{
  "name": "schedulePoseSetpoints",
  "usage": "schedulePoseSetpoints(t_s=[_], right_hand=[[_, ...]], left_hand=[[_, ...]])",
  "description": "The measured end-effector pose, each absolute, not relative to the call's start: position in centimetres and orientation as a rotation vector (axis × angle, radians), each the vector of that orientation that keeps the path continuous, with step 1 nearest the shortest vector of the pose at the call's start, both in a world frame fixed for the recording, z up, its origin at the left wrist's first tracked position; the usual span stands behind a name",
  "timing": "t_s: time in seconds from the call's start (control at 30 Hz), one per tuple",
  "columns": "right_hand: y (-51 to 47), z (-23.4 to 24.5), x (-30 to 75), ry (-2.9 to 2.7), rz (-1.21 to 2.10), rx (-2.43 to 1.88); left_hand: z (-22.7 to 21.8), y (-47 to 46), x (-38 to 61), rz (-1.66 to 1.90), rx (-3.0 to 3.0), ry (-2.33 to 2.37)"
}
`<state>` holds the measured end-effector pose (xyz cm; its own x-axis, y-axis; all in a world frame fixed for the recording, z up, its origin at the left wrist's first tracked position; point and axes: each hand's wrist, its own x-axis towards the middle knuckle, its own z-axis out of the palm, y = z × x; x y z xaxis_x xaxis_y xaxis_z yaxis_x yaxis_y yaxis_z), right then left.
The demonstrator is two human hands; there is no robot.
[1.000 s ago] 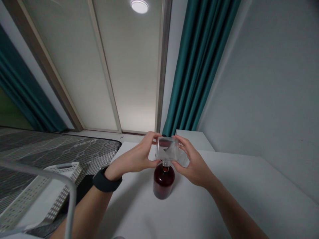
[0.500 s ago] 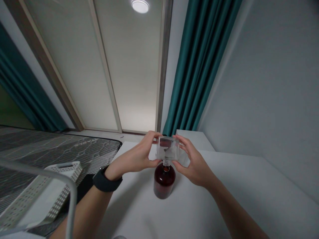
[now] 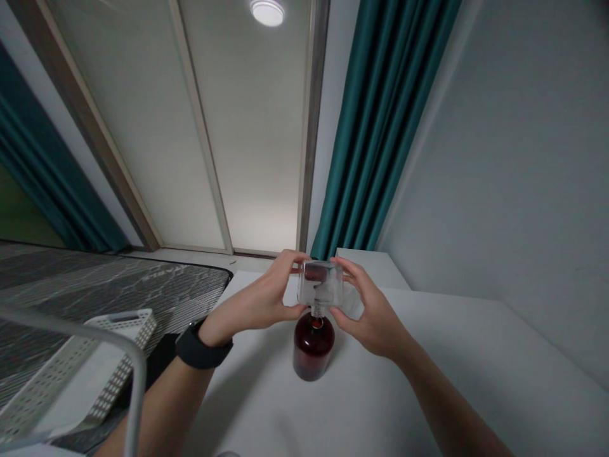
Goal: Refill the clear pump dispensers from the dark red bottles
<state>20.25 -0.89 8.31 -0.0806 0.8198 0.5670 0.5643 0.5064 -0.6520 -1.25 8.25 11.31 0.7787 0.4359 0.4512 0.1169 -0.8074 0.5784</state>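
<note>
A clear glass bottle is turned upside down between my two hands, its threaded neck pointing down. My left hand grips its left side, thumb near the lower edge and fingers along the top. From the right, my right hand grips it with thumb and fingers. Directly below stands a dark reddish-brown bottle, upright and uncapped on the white table. The clear neck is at or just over the brown bottle's mouth; whether they touch I cannot tell. A black watch circles my left wrist.
On the left, a white perforated basket sits beyond a grey curved tube. A small clear object shows at the bottom edge. Behind the table are a white cabinet, a green curtain and sliding doors.
Almost nothing differs. Both hands stay on the clear bottle over the brown one, with at most a very slight shift.
</note>
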Motion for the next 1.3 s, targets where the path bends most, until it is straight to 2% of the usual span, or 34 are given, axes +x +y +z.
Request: schedulePoseSetpoints(t_s=[1.3], right_hand=[[-1.23,8.68,20.23,-1.792,0.282,-1.202]], left_hand=[[12.06,7.94,-1.35,0.79,2.531,0.408]])
